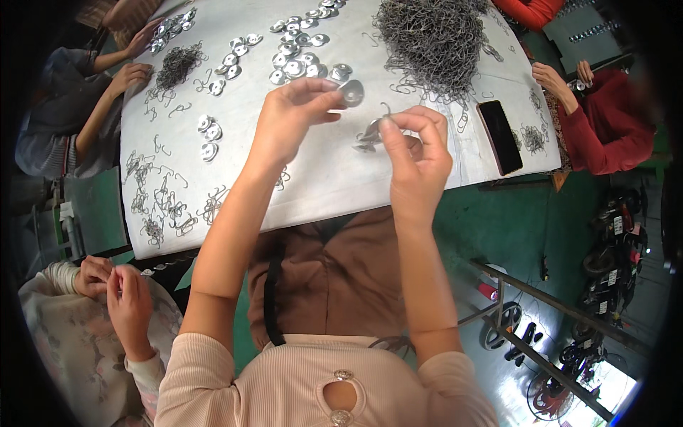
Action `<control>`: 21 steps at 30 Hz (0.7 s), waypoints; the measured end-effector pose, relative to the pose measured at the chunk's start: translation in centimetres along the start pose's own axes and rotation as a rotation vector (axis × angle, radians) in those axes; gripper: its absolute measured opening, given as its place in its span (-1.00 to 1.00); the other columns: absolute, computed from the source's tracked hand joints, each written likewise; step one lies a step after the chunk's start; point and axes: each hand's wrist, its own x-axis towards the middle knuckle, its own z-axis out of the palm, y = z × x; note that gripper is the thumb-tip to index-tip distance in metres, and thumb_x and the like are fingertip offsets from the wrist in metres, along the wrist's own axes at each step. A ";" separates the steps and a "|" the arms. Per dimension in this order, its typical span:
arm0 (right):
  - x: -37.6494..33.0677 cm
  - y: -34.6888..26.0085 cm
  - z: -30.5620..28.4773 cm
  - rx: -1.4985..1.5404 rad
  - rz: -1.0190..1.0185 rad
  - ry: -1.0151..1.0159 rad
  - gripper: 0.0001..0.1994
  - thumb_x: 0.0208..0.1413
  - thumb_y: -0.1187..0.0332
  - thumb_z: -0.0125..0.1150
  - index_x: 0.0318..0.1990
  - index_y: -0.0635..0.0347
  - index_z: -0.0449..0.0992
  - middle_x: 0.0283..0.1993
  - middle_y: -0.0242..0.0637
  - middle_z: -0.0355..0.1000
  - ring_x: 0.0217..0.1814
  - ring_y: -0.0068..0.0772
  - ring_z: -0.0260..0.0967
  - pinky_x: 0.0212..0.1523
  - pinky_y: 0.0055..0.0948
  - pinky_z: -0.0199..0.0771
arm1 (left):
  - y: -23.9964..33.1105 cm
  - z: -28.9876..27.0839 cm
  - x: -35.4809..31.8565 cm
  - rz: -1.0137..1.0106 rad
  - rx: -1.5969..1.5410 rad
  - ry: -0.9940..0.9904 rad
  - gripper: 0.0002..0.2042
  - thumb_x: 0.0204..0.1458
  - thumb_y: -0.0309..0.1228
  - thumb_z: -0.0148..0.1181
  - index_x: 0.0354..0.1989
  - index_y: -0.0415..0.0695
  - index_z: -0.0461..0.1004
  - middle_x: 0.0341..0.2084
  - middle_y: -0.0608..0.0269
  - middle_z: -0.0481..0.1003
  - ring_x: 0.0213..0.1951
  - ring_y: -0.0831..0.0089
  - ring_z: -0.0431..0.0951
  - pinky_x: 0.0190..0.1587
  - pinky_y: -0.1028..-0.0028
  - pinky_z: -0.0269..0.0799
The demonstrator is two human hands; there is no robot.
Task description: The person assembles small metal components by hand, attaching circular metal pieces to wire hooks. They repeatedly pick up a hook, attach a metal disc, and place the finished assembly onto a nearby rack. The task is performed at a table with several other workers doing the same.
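Between the thumb and fingers of my left hand [290,117] is a shiny round metal disc [351,93], slightly blurred, raised above the white table. My right hand [421,146] pinches a small cluster of metal discs [370,133], and a bent wire hook [385,109] sticks up by its fingertips. How the hook and discs join is too small to tell. The two hands are apart, near the table's front edge. Beyond my left hand lie many loose metal discs [293,67]. A large heap of grey wire hooks [430,46] lies beyond my right hand.
A dark phone [500,137] lies on the white table [320,186] to the right. Scattered hooks [167,203] and a few discs [208,135] are at the left. Co-workers' hands [128,77] work around the table; another person [92,341] sits close on my left.
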 end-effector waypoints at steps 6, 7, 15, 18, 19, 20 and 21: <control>-0.4 -0.3 1.7 -0.142 -0.040 -0.008 -0.91 0.00 0.42 0.30 -0.37 0.20 0.52 -0.20 -0.39 0.32 -0.20 -0.57 0.25 -0.32 -0.59 0.23 | 1.9 1.2 -3.2 0.008 -0.223 -0.029 -0.84 0.07 -0.43 0.21 -0.25 -0.27 0.49 -0.31 0.23 0.54 -0.22 0.51 0.51 -0.12 0.48 0.47; -0.5 -0.2 2.0 -0.138 -0.040 0.001 -0.91 -0.01 0.41 0.30 -0.37 0.17 0.52 -0.21 -0.39 0.32 -0.18 -0.52 0.25 -0.31 -0.54 0.21 | 1.9 1.2 -3.4 0.019 -0.241 -0.029 -0.83 0.08 -0.43 0.21 -0.25 -0.27 0.50 -0.31 0.23 0.54 -0.21 0.51 0.51 -0.11 0.48 0.45; 2.3 2.7 0.3 -0.286 0.099 -0.262 -0.88 -0.01 0.38 0.28 -0.32 0.17 0.55 -0.22 -0.22 0.41 -0.28 -0.28 0.40 -0.30 -0.35 0.36 | 1.0 -0.3 -2.8 0.162 -0.151 0.108 -0.81 0.05 -0.42 0.25 -0.23 -0.29 0.53 -0.30 0.21 0.55 -0.18 0.53 0.49 -0.03 0.52 0.36; 3.2 6.8 -1.2 -0.729 0.089 -0.559 -0.85 -0.01 0.35 0.29 -0.31 0.21 0.55 -0.22 -0.12 0.45 -0.28 -0.13 0.45 -0.26 -0.25 0.42 | 1.2 -0.9 -2.5 0.166 -0.210 0.124 -0.81 0.03 -0.44 0.27 -0.22 -0.28 0.53 -0.31 0.23 0.56 -0.20 0.55 0.50 -0.04 0.55 0.36; 3.3 7.3 -0.7 -0.860 0.104 -0.630 -0.83 -0.01 0.33 0.29 -0.32 0.23 0.55 -0.22 -0.10 0.45 -0.25 -0.09 0.45 -0.24 -0.23 0.43 | 1.4 -1.2 -2.5 0.167 -0.223 0.125 -0.81 0.03 -0.45 0.28 -0.22 -0.27 0.53 -0.32 0.24 0.56 -0.21 0.55 0.51 -0.04 0.56 0.36; 3.2 7.6 -0.4 -0.991 0.119 -0.701 -0.82 -0.01 0.32 0.28 -0.32 0.24 0.55 -0.23 -0.08 0.45 -0.22 -0.06 0.46 -0.22 -0.21 0.44 | 1.3 -1.5 -2.4 0.179 -0.227 0.157 -0.80 0.02 -0.45 0.28 -0.22 -0.28 0.52 -0.33 0.24 0.56 -0.23 0.56 0.51 -0.06 0.57 0.36; 2.9 7.9 -0.1 -1.032 0.113 -0.720 -0.81 -0.01 0.31 0.27 -0.31 0.24 0.54 -0.23 -0.09 0.46 -0.21 -0.05 0.45 -0.20 -0.18 0.43 | 1.3 -1.8 -2.4 0.180 -0.230 0.172 -0.80 0.03 -0.45 0.28 -0.22 -0.28 0.52 -0.33 0.24 0.56 -0.23 0.56 0.51 -0.07 0.58 0.36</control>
